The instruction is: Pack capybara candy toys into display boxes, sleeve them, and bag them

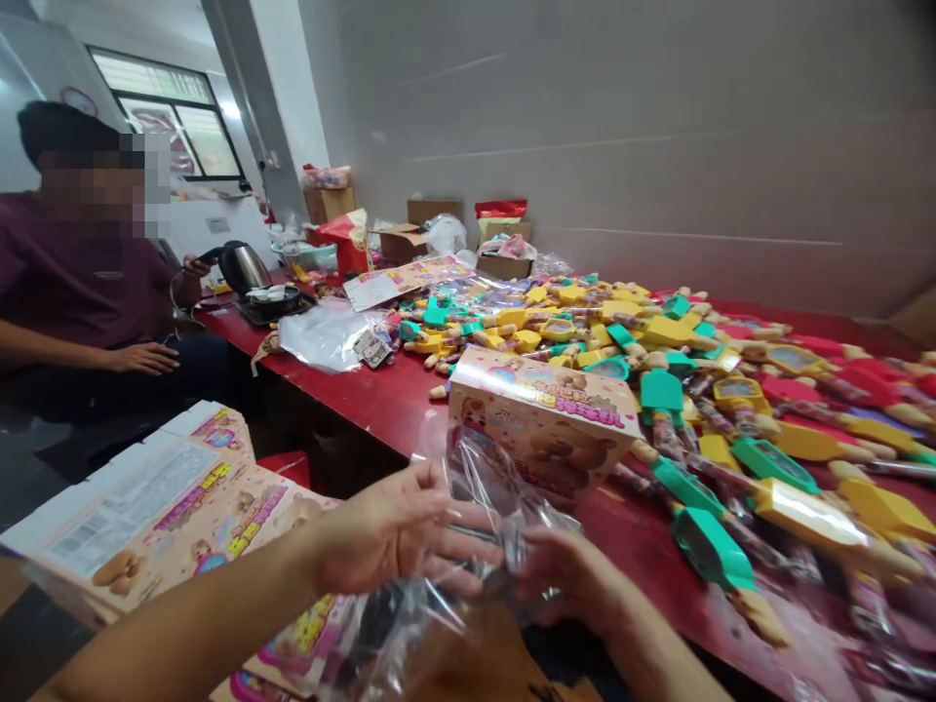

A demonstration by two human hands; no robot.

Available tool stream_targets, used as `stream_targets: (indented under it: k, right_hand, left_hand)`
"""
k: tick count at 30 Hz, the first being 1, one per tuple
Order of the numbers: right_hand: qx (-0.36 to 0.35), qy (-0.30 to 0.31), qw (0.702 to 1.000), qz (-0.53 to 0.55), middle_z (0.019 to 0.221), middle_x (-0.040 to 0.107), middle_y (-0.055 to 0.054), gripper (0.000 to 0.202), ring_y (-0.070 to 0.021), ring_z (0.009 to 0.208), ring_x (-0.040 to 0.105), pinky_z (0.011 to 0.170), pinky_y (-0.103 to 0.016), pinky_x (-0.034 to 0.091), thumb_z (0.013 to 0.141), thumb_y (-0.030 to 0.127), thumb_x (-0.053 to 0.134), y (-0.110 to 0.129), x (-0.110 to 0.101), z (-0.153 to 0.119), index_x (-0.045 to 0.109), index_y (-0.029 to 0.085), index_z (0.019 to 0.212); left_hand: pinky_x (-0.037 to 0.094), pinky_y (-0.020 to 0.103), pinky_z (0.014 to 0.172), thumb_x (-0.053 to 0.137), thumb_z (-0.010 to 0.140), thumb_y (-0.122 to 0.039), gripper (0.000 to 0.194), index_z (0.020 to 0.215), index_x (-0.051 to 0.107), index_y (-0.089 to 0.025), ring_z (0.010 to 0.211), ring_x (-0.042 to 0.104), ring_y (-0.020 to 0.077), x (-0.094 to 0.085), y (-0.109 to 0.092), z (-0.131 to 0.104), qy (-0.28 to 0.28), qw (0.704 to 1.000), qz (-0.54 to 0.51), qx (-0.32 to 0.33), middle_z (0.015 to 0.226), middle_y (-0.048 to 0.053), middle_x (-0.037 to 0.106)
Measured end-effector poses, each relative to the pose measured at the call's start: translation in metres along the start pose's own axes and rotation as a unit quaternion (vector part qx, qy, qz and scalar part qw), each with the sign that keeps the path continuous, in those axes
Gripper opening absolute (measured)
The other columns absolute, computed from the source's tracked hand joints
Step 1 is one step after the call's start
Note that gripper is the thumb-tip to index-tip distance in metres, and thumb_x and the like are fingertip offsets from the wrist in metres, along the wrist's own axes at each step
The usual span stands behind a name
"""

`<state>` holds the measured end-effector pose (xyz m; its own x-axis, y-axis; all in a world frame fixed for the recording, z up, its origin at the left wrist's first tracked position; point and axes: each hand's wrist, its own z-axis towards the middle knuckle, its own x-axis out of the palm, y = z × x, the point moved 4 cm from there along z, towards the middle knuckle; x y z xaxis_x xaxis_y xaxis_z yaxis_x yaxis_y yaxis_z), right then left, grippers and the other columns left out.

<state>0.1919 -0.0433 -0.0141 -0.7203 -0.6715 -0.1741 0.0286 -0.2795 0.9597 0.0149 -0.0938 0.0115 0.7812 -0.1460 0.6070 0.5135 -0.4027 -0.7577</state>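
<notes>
A crumpled clear plastic bag [479, 458] hangs between my hands, in front of a printed carton on the table. My left hand [399, 531] has its fingers stretched out, with the clear film lying against them. Fingers curled, my right hand [574, 580] grips the bag's gathered film from the other side. Just beyond stands the closed peach carton [541, 405] with bear pictures. Flattened printed cartons [219, 517] lie to the left, partly behind my left forearm.
Many yellow, green and red paddle-shaped toys [658, 341] are heaped across the red table [343, 390]. Plastic sheets [329, 336], a kettle [245, 265] and small boxes [402, 242] sit farther back. Another person [88, 263] sits at the left.
</notes>
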Motion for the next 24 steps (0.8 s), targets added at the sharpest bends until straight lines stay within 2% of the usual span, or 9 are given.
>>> stream_targets:
  k: [2,4,7,9,12,14,17,20,24]
  right_hand:
    - [0.035,0.031,0.987,0.152,0.1,0.062,-0.005,0.048,-0.0206,0.09,0.061,0.077,-0.032,0.051,0.086,0.062,0.047,0.011,0.031,0.019,0.05,0.024,0.115]
    - [0.011,0.029,0.985,0.172,0.101,0.06,-0.003,0.039,-0.018,0.091,0.059,0.08,-0.029,0.048,0.086,0.052,0.057,0.018,0.049,0.027,0.048,0.025,0.112]
    - [-0.088,-0.005,0.996,0.031,0.079,0.056,-0.001,0.019,-0.0134,0.07,0.054,0.063,-0.021,0.043,0.093,0.037,0.044,0.008,0.048,0.026,0.052,0.02,0.089]
    - [-0.08,-0.007,0.99,-0.117,0.07,0.053,-0.001,0.022,-0.0134,0.062,0.049,0.057,-0.023,0.039,0.093,0.029,0.037,-0.01,0.037,0.023,0.049,0.019,0.078]
    - [0.003,0.051,0.968,-0.247,0.07,0.055,-0.002,0.007,-0.0167,0.062,0.052,0.057,-0.026,0.042,0.083,0.023,0.048,-0.019,0.023,0.024,0.052,0.019,0.08]
    - [-0.041,0.043,0.971,-0.233,0.091,0.058,-0.005,0.03,-0.0204,0.079,0.057,0.068,-0.029,0.049,0.078,0.025,0.061,0.012,0.018,0.03,0.051,0.02,0.105]
    - [-0.252,-0.041,0.941,-0.222,0.125,0.044,-0.014,0.071,-0.0226,0.105,0.052,0.083,-0.031,0.049,0.08,0.034,0.062,0.091,0.016,0.045,0.021,0.018,0.135]
    - [-0.326,-0.093,0.877,-0.34,0.103,0.056,-0.011,0.052,-0.019,0.085,0.058,0.064,-0.025,0.049,0.077,0.013,0.052,0.144,0.011,0.073,0.035,0.011,0.126]
    - [-0.267,-0.123,0.822,-0.487,0.062,0.052,0.005,0.029,-0.0086,0.051,0.046,0.048,-0.019,0.032,0.066,-0.002,0.056,0.176,-0.022,0.119,0.057,0.012,0.092]
  left_hand:
    - [0.046,0.027,0.08,0.07,0.075,-0.04,0.039,0.08,0.038,-0.018,0.096,0.062,0.0165,0.011,0.007,-0.007,0.005,0.999,0.035,0.01,0.102,0.004,0.063]
    - [0.045,0.021,0.074,0.07,0.075,-0.043,0.039,0.078,0.041,-0.017,0.085,0.062,0.0115,0.009,0.009,-0.018,-0.03,0.995,0.095,0.031,0.087,-0.001,0.062]
    - [0.043,0.019,0.054,0.068,0.071,-0.053,0.045,0.074,0.039,-0.019,0.055,0.054,0.0078,-0.02,-0.01,-0.041,-0.199,0.97,0.122,0.073,0.063,-0.006,0.052]
    - [0.03,0.016,0.04,0.072,0.063,-0.057,0.054,0.069,0.034,-0.02,0.039,0.033,0.0037,-0.04,-0.03,-0.055,-0.3,0.944,0.11,0.083,0.051,-0.01,0.038]
    - [0.015,0.016,0.038,0.067,0.065,-0.056,0.051,0.066,0.032,-0.019,0.039,0.016,0.0017,-0.04,-0.058,-0.056,-0.334,0.914,0.22,0.071,0.05,-0.011,0.026]
    - [0.02,0.016,0.04,0.058,0.075,-0.049,0.038,0.069,0.036,-0.019,0.043,0.023,0.0038,-0.016,-0.074,-0.042,-0.314,0.866,0.376,0.102,0.053,-0.009,0.031]
    - [0.035,0.019,0.049,0.048,0.083,-0.033,0.017,0.077,0.042,-0.019,0.055,0.042,0.0083,0.046,-0.092,-0.015,-0.228,0.759,0.575,0.203,0.065,-0.005,0.045]
    - [0.039,0.023,0.053,0.049,0.081,-0.021,0.008,0.087,0.044,-0.019,0.059,0.049,0.0117,0.095,-0.109,-0.006,-0.17,0.625,0.719,0.251,0.069,-0.003,0.05]
    - [0.044,0.026,0.058,0.053,0.067,-0.004,0.025,0.089,0.054,-0.016,0.058,0.054,0.0134,0.104,-0.153,-0.012,-0.209,0.31,0.908,0.19,0.072,-0.003,0.051]
